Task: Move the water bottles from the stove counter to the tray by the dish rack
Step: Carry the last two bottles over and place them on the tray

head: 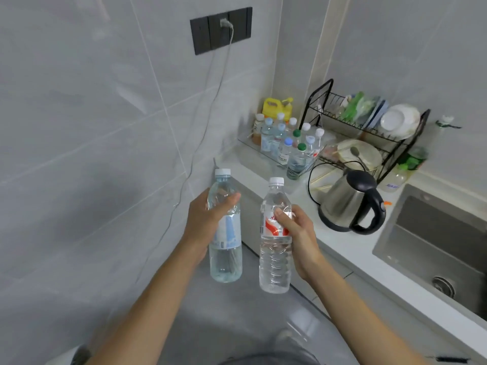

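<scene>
Clear plastic in both hands: our left hand [204, 219] grips the blue-label bottle [225, 227], our right hand [296, 230] grips the red-label bottle [275, 238], fingers curled round each. Both upright, off the counter [340, 241], tray [253, 147] well ahead beside the dish rack [369, 122].

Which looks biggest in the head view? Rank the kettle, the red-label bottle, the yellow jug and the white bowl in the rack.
1. Red-label bottle, though it is nearest the camera, which inflates it.
2. Kettle, close behind; it may really be bulkier.
3 and 4. White bowl and yellow jug look alike; no ranking.
</scene>
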Motion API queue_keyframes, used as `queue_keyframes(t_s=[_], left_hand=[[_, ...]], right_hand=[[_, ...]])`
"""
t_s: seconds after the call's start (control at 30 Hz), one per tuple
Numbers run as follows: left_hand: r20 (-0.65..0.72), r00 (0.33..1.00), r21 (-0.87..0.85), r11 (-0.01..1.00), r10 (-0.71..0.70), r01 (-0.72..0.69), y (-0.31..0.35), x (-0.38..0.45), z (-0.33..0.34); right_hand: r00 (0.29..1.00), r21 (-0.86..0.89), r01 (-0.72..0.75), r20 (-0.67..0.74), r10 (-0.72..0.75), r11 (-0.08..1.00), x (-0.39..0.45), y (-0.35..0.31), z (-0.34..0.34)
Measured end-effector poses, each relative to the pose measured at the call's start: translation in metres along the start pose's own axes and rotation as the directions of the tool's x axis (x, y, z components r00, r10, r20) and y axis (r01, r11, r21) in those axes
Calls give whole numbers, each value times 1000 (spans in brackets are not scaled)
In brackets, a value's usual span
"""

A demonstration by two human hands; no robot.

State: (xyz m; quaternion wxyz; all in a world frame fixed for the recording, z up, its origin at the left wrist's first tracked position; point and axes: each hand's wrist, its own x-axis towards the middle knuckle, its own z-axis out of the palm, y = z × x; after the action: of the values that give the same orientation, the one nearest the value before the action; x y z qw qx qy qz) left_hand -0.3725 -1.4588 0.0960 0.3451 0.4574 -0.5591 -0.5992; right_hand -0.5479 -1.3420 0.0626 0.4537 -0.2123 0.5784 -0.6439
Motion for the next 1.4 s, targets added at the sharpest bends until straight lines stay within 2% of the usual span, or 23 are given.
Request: queue_keyframes(t_s=[0.1, 0.23, 0.5, 0.7, 0.97, 1.1, 1.23, 1.4], left_hand=[[2, 1000, 26, 1000, -1, 1, 5, 42, 8], [19, 998, 143, 988, 52, -54, 17, 114, 19], [-32, 994, 264, 960, 100, -88, 64, 263, 47], [-26, 986, 270, 950, 167, -154, 79, 343, 79], [70, 973, 466, 855, 219, -226, 64, 435, 112], [154, 961, 541, 794, 228, -276, 53, 467, 118], [244, 956, 572, 772, 164, -278, 41, 493, 122], [363, 930, 658, 690, 59, -301, 25, 515, 128]], right_hand=[[1000, 3, 6, -14, -6, 1000, 40, -3, 8], [999, 2, 12, -46, -12, 1000, 111, -13, 12], [996, -31, 72, -45, -74, 997, 268, -66, 15], [973, -219, 171, -116, -200, 961, 351, -106, 11], [951, -389, 171, -176, -255, 905, 422, -105, 10], [943, -533, 138, -187, -276, 834, 442, -95, 9], [932, -680, 79, -210, -297, 729, 451, -82, 10], [931, -878, -14, -186, -315, 479, 462, -65, 6]])
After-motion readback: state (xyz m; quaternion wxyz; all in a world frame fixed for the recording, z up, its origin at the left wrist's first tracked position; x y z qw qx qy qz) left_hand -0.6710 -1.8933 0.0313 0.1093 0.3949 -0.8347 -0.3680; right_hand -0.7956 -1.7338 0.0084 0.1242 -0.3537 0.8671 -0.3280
